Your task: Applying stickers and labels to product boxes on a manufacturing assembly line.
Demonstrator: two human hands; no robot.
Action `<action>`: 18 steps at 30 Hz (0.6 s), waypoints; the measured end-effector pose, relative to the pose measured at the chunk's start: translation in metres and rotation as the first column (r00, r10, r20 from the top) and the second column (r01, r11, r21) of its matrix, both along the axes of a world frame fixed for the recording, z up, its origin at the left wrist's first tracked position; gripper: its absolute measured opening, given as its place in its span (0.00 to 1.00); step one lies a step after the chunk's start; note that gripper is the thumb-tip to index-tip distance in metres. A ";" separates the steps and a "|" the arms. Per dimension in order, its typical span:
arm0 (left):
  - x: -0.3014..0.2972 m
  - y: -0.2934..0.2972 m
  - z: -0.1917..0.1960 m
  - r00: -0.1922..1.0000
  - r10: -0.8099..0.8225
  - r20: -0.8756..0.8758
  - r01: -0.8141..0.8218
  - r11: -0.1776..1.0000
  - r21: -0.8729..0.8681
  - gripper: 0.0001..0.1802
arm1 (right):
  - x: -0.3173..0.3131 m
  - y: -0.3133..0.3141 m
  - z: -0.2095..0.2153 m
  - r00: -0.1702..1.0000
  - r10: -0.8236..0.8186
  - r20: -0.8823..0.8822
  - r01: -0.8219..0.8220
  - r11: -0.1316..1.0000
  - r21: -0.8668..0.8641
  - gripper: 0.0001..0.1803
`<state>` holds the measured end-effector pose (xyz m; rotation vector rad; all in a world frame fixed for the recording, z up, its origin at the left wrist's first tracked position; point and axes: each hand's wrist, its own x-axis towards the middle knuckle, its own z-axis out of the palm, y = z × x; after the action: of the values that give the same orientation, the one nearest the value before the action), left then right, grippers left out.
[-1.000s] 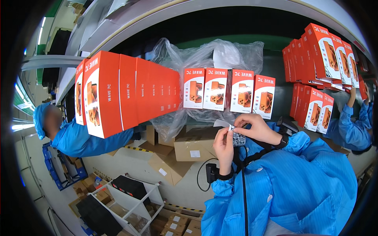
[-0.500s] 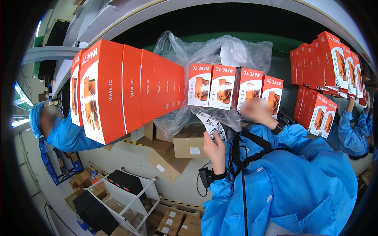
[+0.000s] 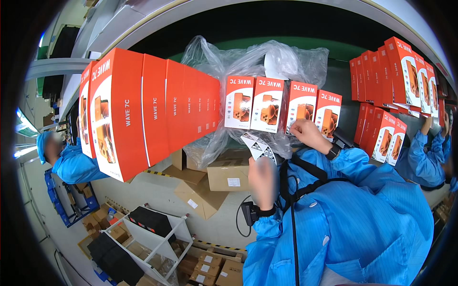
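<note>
My left hand, blurred, grips a white sheet of stickers printed with dark triangles. Four red-and-white phone boxes stand in a row just beyond it: two on the left, the nearer-left box and its neighbour, then a small gap, then a third box and a right-end box. At the lower front of the third box, my right hand has its fingers bent and pressed together. Whatever lies between those fingertips is too small to make out.
Clear plastic wrap lies behind and under the row. A long stack of red phone boxes stands at left, more boxes at right. Cardboard cartons sit below the bench edge. Other people in blue work at both sides.
My right hand has shifted slightly left and down, from over the third box's front to its lower corner. My left hand, still with the sticker sheet, has moved slightly right.
</note>
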<state>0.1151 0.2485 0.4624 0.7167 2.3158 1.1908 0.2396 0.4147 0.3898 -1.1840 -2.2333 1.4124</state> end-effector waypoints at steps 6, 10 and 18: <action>0.003 -0.002 -0.002 0.996 -0.052 -0.072 0.050 0.998 -0.034 0.08 | 0.001 -0.004 -0.014 1.000 0.016 -0.017 -0.014 0.991 0.132 0.08; 0.005 -0.003 0.005 0.999 0.012 0.044 -0.013 0.999 0.029 0.10 | 0.000 0.001 -0.006 0.999 -0.022 0.045 0.007 0.948 0.318 0.12; 0.006 -0.005 0.015 0.939 0.020 0.343 -0.097 0.973 0.210 0.13 | -0.018 -0.034 0.079 0.925 0.224 -0.307 -0.265 0.959 -0.096 0.11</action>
<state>0.1211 0.2436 0.4770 0.4718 1.9498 1.4913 0.2218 0.3802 0.4691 -0.6855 -2.1564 1.7321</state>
